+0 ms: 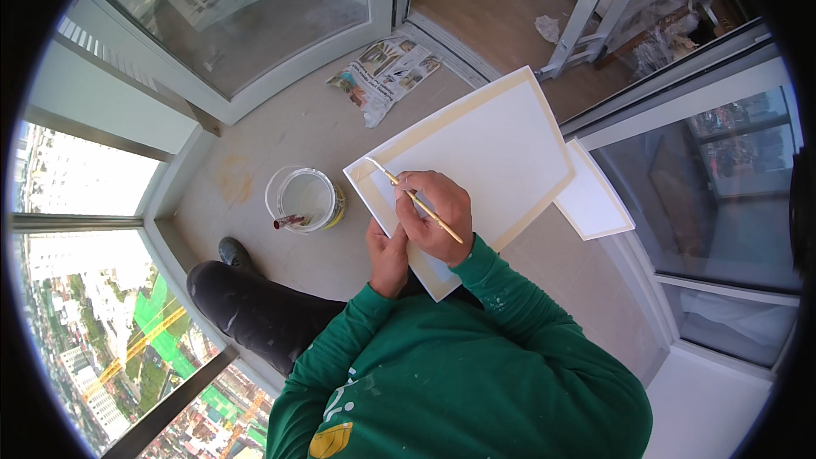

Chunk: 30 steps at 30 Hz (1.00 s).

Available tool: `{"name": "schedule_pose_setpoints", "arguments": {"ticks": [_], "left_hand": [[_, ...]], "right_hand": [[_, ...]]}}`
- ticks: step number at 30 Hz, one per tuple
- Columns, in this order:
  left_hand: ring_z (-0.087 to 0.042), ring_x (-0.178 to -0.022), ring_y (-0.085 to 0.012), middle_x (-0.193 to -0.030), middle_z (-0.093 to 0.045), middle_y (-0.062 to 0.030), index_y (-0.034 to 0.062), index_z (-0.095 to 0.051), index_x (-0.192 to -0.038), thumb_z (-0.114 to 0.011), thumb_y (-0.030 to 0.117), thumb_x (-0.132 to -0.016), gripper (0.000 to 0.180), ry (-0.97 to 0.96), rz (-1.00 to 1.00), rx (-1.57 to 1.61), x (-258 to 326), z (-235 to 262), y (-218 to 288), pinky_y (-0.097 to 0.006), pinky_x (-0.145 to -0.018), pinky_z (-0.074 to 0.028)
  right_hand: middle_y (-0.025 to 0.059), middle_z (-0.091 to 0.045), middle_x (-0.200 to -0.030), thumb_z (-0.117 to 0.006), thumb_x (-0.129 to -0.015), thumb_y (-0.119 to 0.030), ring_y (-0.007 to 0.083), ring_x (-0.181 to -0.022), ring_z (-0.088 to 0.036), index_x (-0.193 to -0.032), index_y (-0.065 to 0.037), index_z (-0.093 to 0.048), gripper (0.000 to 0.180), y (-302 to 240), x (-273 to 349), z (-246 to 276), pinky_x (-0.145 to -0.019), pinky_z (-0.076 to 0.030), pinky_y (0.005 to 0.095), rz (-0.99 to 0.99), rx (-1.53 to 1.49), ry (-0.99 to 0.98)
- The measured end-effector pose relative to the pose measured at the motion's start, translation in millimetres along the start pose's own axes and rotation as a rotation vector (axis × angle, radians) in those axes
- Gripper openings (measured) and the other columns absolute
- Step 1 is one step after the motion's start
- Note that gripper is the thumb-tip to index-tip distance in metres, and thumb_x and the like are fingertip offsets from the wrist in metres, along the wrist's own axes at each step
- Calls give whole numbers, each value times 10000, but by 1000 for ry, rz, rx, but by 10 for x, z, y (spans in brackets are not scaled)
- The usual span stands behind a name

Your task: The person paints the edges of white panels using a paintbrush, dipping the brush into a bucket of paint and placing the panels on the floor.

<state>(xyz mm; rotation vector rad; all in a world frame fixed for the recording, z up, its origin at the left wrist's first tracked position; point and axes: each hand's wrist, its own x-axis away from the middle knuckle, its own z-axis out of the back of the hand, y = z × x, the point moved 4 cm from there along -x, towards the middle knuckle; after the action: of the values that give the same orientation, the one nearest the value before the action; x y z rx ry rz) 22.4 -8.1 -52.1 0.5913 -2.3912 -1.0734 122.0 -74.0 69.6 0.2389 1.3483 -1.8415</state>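
Far over on the left, the balcony glazing [81, 289] looks down onto a city well below, and a dark trouser leg with a black shoe [231, 252] stretches across the concrete floor [289, 132] beside it. Just past the shoe stands a clear plastic paint pot [304, 197] with whitish paint in it and a second brush [289, 221] resting across its near rim. Behind that, closer to the sliding door frame, a crumpled sheet of newspaper [384, 74] lies flat on the floor. Then comes the left hand [388, 259], fingers closed around the near edge of a white panel [484, 149] with a cream border, propping it up off the person's lap. The right hand [435, 217] sits on top of the panel's lower part, pinching a thin wooden-handled paintbrush [416, 197] between thumb and fingertips; the brush tip touches the cream border at the panel's left corner. Both sleeves are green and flecked with paint. To the right, a smaller white panel [595, 200] pokes out from under the big one, lying by the glass wall [722, 195]. At the back right, an aluminium stepladder [595, 8] stands on the wooden floor indoors.
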Motion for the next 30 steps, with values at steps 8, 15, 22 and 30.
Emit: {"name": "schedule_pose_setpoints", "arguments": {"ticks": [8,15,22,30], "left_hand": [[-682,-1007,-164,-1158,-707,-113,-27,-588,-1272,-727,133,-982,359,18,77,-21,19,-161,154,-317,-885,-557],[-689,-997,-173,-1173,-699,-106,-23,-588,-1306,-707,153,-981,389,31,55,-57,24,-197,177,-317,-868,-562],[-684,-1014,-171,-1195,-692,-112,-21,-582,-1318,-684,137,-991,377,14,66,-57,20,-153,125,-322,-869,-559],[-667,-1056,-182,-1206,-690,-115,-26,-587,-1301,-708,139,-990,372,15,77,-32,29,-188,181,-336,-933,-532]], "right_hand": [[163,-732,-922,-705,-873,16,324,-803,-744,-991,-5,-632,140,399,-93,322,-712,-602,370,-117,88,184],[161,-736,-922,-702,-876,13,319,-810,-751,-985,-8,-639,128,585,-147,494,-723,-609,366,-121,135,272],[163,-750,-950,-705,-885,30,273,-841,-761,-1005,11,-643,136,343,-79,319,-749,-606,346,-129,84,146],[151,-739,-898,-700,-880,19,277,-782,-752,-976,-9,-621,127,459,-139,425,-692,-594,349,-160,50,242]]}}
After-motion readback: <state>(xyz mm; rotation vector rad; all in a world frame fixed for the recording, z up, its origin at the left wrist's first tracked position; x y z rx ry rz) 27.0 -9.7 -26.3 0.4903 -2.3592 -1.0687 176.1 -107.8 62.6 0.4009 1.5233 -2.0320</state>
